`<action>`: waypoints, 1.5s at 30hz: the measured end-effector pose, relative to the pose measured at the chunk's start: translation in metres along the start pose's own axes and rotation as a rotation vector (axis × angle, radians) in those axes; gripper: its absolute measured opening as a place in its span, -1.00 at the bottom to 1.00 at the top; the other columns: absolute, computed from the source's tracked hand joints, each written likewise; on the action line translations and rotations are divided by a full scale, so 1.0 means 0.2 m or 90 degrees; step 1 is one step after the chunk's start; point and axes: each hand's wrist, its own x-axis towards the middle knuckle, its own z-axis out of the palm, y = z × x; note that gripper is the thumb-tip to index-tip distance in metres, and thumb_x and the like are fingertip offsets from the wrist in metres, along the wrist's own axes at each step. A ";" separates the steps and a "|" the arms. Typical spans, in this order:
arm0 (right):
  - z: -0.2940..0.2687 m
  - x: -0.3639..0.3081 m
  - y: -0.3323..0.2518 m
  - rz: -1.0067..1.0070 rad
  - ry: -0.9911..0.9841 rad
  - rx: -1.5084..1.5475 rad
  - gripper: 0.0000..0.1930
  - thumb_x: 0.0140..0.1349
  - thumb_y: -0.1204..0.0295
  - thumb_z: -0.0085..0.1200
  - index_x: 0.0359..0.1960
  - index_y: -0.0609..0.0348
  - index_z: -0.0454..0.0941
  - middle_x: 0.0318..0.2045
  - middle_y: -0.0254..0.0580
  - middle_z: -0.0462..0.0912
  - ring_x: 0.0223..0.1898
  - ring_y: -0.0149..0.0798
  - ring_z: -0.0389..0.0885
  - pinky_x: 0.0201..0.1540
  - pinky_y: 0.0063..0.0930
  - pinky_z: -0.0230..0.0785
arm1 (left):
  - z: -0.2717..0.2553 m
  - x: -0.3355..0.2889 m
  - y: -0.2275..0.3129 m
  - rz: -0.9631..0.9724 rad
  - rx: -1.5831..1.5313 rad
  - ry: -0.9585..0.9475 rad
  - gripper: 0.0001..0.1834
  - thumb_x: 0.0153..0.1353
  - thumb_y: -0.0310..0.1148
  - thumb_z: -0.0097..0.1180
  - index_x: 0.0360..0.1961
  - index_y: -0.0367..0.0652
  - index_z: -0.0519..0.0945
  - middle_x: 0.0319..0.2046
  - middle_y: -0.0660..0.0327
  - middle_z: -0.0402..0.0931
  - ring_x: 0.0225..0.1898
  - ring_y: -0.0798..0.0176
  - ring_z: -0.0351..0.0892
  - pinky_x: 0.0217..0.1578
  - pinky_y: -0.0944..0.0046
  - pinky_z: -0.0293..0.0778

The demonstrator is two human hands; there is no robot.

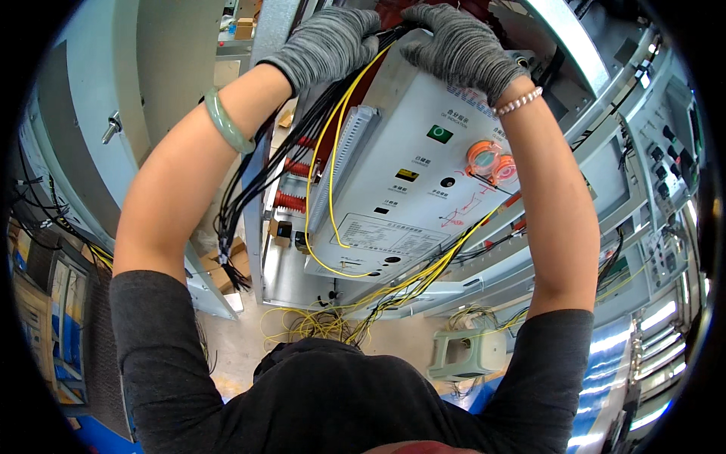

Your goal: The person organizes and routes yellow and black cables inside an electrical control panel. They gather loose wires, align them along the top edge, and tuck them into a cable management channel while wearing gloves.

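At the top of the head view, both my hands wear grey striped knit gloves. My left hand [327, 49] closes round a bundle of black wires [253, 189], which hangs down to the left past my forearm. Just to its right, my right hand [460, 51] has its fingers curled over the same bundle at the top of a pale grey breaker panel [393, 144]. What exactly its fingertips pinch is hidden. Yellow wires [350, 92] run from between my hands down across the panel. A slotted grey wire duct [348, 151] stands along the panel's left side.
Red ribbed insulators [290, 201] sit left of the panel, and orange-covered knobs [491, 163] on its right. An open cabinet door [162, 76] stands at left. Tangled yellow and black wires [318, 324] lie on the floor beside a pale green stool [484, 352].
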 end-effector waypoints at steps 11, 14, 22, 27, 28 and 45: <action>-0.03 0.05 0.15 0.131 -0.079 0.442 -0.72 0.16 0.36 0.04 -0.13 0.19 0.60 -0.27 -0.06 0.65 -0.18 -0.30 0.57 -0.06 -0.46 0.38 | 0.08 0.04 0.00 -0.188 -0.310 -0.017 -0.69 0.16 -0.32 0.16 -0.06 -0.14 0.60 -0.34 0.18 0.64 -0.29 0.34 0.59 -0.12 0.32 0.49; -0.04 0.04 0.14 0.091 -0.068 0.428 -0.72 0.15 0.35 0.04 -0.15 0.18 0.61 -0.23 -0.03 0.65 -0.15 -0.24 0.58 -0.02 -0.43 0.37 | 0.06 0.04 0.02 -0.190 -0.398 -0.054 -0.68 0.17 -0.36 0.15 -0.04 -0.17 0.59 -0.31 0.16 0.63 -0.28 0.37 0.59 -0.09 0.36 0.49; 0.00 0.04 0.17 0.028 -0.057 0.409 -0.71 0.12 0.35 0.01 -0.15 0.16 0.62 -0.14 0.01 0.62 -0.05 -0.12 0.57 0.07 -0.42 0.34 | 0.08 -0.02 0.09 -0.166 -0.324 0.017 -0.68 0.22 -0.34 0.10 -0.01 -0.19 0.56 -0.27 0.16 0.63 -0.25 0.38 0.60 -0.12 0.37 0.49; 0.01 0.05 0.17 -0.005 -0.050 0.383 -0.70 0.11 0.35 0.01 -0.15 0.16 0.62 -0.14 0.00 0.63 -0.06 -0.12 0.58 0.06 -0.42 0.35 | 0.14 -0.02 0.06 -0.143 -0.344 0.114 -0.69 0.18 -0.34 0.15 -0.05 -0.16 0.59 -0.30 0.11 0.64 -0.28 0.35 0.61 -0.15 0.36 0.49; 0.01 0.05 0.17 0.005 -0.064 0.379 -0.70 0.11 0.35 0.01 -0.15 0.15 0.62 -0.15 0.00 0.63 -0.07 -0.12 0.58 0.06 -0.42 0.35 | 0.15 -0.03 0.07 -0.137 -0.337 0.143 -0.70 0.19 -0.33 0.14 -0.05 -0.16 0.59 -0.29 0.10 0.64 -0.27 0.34 0.61 -0.14 0.35 0.49; 0.10 0.15 0.30 0.060 -0.091 0.347 -0.74 0.17 0.40 0.13 -0.09 0.07 0.63 -0.21 -0.24 0.68 -0.16 -0.39 0.60 0.03 -0.47 0.39 | 0.31 -0.12 0.22 -0.192 -0.142 0.035 -0.48 0.29 -0.16 -0.24 0.13 -0.36 0.34 -0.03 -0.16 0.47 0.08 -0.11 0.40 0.12 0.04 0.28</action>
